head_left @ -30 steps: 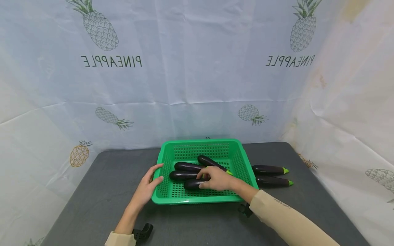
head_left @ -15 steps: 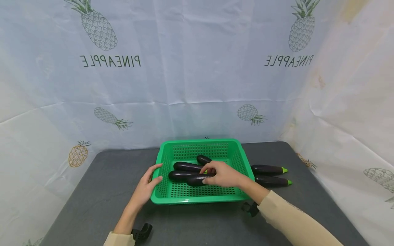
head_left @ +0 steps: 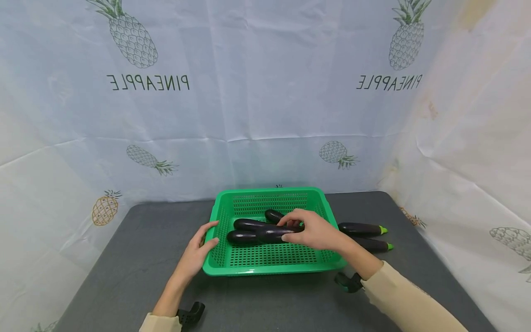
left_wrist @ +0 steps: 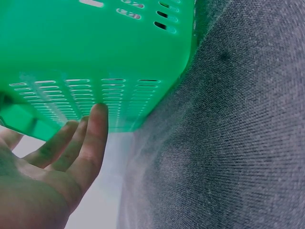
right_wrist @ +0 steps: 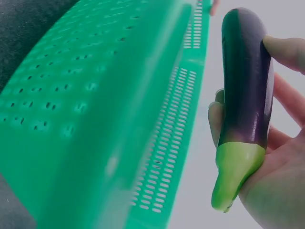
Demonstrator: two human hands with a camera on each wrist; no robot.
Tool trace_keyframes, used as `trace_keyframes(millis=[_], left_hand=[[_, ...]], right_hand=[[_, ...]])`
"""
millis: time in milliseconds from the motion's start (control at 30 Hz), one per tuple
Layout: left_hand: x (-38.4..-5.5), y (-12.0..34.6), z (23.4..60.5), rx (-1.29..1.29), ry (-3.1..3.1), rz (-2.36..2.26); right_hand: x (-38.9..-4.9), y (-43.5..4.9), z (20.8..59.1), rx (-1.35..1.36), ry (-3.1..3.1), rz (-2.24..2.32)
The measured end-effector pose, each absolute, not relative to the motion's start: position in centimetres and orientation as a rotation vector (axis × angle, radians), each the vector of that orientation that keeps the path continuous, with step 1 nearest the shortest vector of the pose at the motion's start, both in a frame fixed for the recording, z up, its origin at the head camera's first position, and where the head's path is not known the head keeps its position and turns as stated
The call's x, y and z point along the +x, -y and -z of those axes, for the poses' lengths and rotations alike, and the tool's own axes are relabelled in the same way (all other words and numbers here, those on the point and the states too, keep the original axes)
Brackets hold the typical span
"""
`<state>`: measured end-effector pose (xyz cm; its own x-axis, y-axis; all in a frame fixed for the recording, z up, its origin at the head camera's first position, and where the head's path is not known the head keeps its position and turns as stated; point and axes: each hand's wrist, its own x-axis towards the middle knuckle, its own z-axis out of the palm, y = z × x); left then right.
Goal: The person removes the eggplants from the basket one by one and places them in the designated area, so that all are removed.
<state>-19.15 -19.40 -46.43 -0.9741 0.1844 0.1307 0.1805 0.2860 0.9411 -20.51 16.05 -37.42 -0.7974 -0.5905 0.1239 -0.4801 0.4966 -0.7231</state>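
Observation:
My right hand (head_left: 317,230) holds a dark purple eggplant (head_left: 271,234) by its stem half, thumb on one side and fingers on the other. The right wrist view shows that eggplant (right_wrist: 245,86) with its bright green cap (right_wrist: 238,167) toward the palm. Beneath and behind it, inside the green plastic basket (head_left: 274,269), lie more eggplants (head_left: 242,238), partly covered by the held one and my hand. My left hand (head_left: 195,253) grips the basket's left rim, its thumb at the edge. In the left wrist view, the fingers (left_wrist: 93,143) are against the slotted outer wall.
Two eggplants (head_left: 361,228) lie side by side on the dark grey table (head_left: 145,267), right of the basket; my forearm partly hides the nearer one. A white pineapple-print cloth (head_left: 265,92) hangs behind and along the sides. A black wrist mount (head_left: 191,313) sits at each wrist.
My right hand has lifted the front eggplant from the basket floor and moved it right and away from me, over the others. My left hand stays at the rim.

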Motion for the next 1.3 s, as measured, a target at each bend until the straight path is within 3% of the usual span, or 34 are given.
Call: trace_keyframes(millis=[567,1300], left_hand=[[-19.2,19.5,46.4,0.36,-2.504,-1.85],[-19.2,19.5,46.4,0.351,-2.499,-1.85]], right_hand=[[-18.5,-19.7,34.9,-0.916,-2.717,1.223],[-16.7,-25.3,34.8,-0.857,-2.805,1.258]])
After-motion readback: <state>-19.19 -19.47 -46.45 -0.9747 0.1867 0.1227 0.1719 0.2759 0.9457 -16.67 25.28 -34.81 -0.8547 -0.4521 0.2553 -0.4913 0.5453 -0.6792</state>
